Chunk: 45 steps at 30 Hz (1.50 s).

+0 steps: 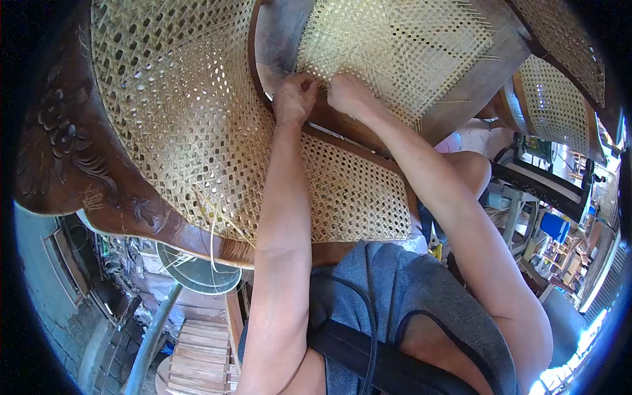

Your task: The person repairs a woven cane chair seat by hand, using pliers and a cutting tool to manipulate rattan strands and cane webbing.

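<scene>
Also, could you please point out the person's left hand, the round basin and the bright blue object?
Left hand (293, 103): head view, back of the hand.
Round basin (199, 279): head view, inner surface.
Blue object (554, 226): head view, middle of its face.

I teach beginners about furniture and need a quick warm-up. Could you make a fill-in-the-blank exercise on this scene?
1. The large pale-yellow cane panel is woven with many small open ____.
2. The dark brown wooden frame around it is carved with leaves and ____.
3. Of the bare left hand and bare right hand, the one nearer those carvings is the ____.
4. The person's cloth shirt is coloured ____.

Missing words: holes; flowers; left; grey.
</scene>
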Motion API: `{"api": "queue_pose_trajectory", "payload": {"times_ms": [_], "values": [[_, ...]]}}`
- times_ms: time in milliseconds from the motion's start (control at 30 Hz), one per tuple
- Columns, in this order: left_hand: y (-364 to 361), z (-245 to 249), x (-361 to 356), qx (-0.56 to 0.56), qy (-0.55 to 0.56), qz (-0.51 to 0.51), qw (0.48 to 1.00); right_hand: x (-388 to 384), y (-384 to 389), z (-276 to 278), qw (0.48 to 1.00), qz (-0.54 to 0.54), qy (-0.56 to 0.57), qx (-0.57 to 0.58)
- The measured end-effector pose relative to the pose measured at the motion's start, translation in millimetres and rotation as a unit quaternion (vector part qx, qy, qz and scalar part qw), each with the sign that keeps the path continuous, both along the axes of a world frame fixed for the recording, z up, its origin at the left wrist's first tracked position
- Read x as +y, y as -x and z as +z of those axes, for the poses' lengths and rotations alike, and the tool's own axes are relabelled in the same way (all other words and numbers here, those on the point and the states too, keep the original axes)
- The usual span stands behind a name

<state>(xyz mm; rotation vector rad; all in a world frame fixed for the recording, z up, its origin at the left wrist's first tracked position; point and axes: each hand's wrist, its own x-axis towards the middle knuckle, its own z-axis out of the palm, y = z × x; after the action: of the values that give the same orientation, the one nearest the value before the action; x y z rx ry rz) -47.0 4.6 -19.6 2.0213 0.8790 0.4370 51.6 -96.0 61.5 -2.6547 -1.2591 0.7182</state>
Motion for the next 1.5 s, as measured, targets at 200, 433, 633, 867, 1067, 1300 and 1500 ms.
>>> {"api": "queue_pose_trajectory", "payload": {"times_ms": [200, 433, 633, 867, 1067, 1300, 1500], "values": [[-7.4, -12.9, -0.1, -0.035, 0.011, -0.049, 0.998, 19.5, -19.5, 12.3, 0.986, 0.034, 0.133, 0.095], [-4.5, 6.1, -13.2, -0.064, -0.008, -0.022, 0.998, -1.2, -7.5, 5.5, 0.999, -0.002, 0.042, 0.001], [-7.4, -0.6, -23.6, -0.077, -0.051, 0.015, 0.996, -66.4, -41.4, 32.4, 0.997, -0.054, 0.059, 0.02], [-12.1, 23.5, -24.0, -0.103, -0.18, -0.015, 0.978, -69.0, -53.7, 70.6, 0.99, 0.004, -0.081, -0.114], [-30.8, 43.7, -34.6, -0.226, 0.407, -0.085, 0.881, -48.4, -52.0, 78.1, 0.994, 0.027, -0.08, -0.066], [-9.1, 13.8, -1.8, -0.068, 0.224, 0.01, 0.972, -22.1, -28.7, 27.3, 0.997, 0.027, 0.047, 0.052], [-10.0, 18.4, -9.9, -0.053, 0.16, 0.055, 0.984, -9.8, -17.6, 21.5, 0.995, -0.011, 0.09, 0.03]]}}
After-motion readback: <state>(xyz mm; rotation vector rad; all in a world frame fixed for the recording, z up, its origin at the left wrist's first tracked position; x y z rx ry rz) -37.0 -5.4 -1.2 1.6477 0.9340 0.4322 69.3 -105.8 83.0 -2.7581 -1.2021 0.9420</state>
